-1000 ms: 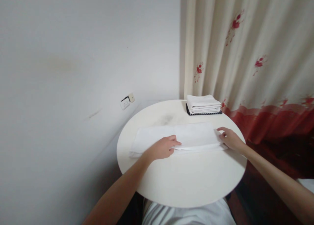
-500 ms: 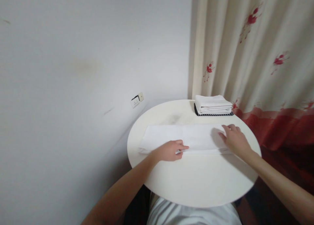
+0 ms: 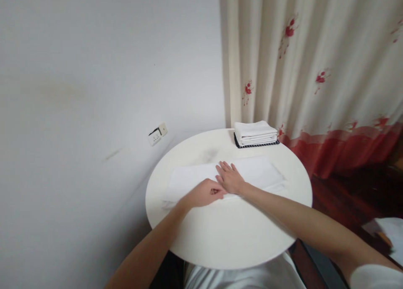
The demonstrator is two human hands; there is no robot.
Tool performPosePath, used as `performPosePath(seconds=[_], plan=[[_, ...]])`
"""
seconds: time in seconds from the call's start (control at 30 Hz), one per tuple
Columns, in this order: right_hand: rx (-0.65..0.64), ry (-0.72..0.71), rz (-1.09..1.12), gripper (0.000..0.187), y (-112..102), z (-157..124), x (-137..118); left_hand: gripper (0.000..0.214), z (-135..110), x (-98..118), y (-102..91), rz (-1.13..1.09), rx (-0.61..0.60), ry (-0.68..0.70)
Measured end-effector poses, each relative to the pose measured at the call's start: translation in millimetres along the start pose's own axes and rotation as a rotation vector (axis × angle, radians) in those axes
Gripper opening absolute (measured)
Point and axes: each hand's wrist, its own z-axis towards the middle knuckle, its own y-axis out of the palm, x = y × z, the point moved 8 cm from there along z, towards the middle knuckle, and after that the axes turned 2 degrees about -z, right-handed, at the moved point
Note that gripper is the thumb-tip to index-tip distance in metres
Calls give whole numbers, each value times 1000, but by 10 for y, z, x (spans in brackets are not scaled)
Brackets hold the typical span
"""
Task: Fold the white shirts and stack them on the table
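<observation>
In the head view, a folded white cloth (image 3: 255,172) is lying lengthwise across the middle of the round table (image 3: 231,238), just below the centre of the frame. The right hand (image 3: 231,179) is resting palm down on it near its middle, fingers spread and gripping nothing. The left hand (image 3: 208,192) is curling at the near edge, thumb and fingertips close together; whether they are pinching the cloth cannot be told.

For neat work, the right palm is probably needing light, even pressure, going from the middle outward, while the left fingertips are holding the near edge in line. The layers are looking slightly uneven at the cloth's right end, so that corner is deserving care; a hard push is risking creases.

Tabletop is showing from the cloth to the front rim, lower middle of the frame, giving the hands room there. Beyond the cloth, toward the upper right, a stack of white cloths (image 3: 255,133) is sitting on a dark-edged mat (image 3: 261,145) near the rim, limiting reach, and the wall (image 3: 110,79) is closing off the left side
</observation>
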Motion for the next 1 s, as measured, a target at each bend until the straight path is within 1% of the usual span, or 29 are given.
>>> performPosePath(seconds=[0.03, 0.07, 0.13, 0.17, 0.2, 0.23, 0.3, 0.37, 0.43, 0.53, 0.67, 0.73, 0.77, 0.8, 0.83, 0.87, 0.93, 1.0], plan=[[-8, 4, -2, 61, 13, -7, 13, 30, 100, -31, -80, -10, 53, -34], [-10, 9, -4, 62, 15, -14, 25, 31, 211, -68, -169, -4, 132, -69], [-10, 31, -2, 63, 5, -24, 47, 33, 427, -147, -307, 83, 306, -122], [-4, 55, 2, 62, -6, -29, 65, 36, 521, -209, -315, 141, 353, -164], [4, 89, 6, 61, -17, -35, 93, 40, 600, -280, -278, 201, 367, -208], [10, 128, 8, 61, -24, -45, 131, 43, 656, -358, -217, 260, 366, -252], [14, 211, 8, 60, -27, -78, 245, 48, 700, -502, -46, 366, 319, -311], [15, 269, -4, 60, -31, -124, 399, 52, 671, -598, 105, 441, 268, -323], [13, 316, -30, 62, -46, -190, 607, 55, 613, -640, 186, 480, 237, -312], [-2, 393, -82, 67, -87, -345, 1015, 59, 551, -659, 198, 497, 217, -318], [-3, 473, -134, 71, -174, -623, 1561, 61, 552, -666, 184, 498, 196, -343], [18, 526, -152, 72, -233, -745, 1743, 61, 564, -673, 187, 495, 193, -347], [47, 556, -173, 73, -277, -787, 1787, 61, 569, -679, 189, 493, 193, -348], [86, 579, -203, 74, -328, -805, 1787, 60, 572, -686, 190, 491, 194, -350], [132, 584, -239, 74, -381, -794, 1735, 60, 575, -692, 191, 489, 195, -351], [177, 565, -273, 74, -424, -750, 1630, 60, 577, -697, 191, 487, 196, -350], [235, 467, -303, 68, -452, -576, 1304, 60, 578, -698, 187, 487, 200, -348], [208, 352, -250, 63, -369, -351, 929, 59, 575, -687, 178, 494, 208, -344]])
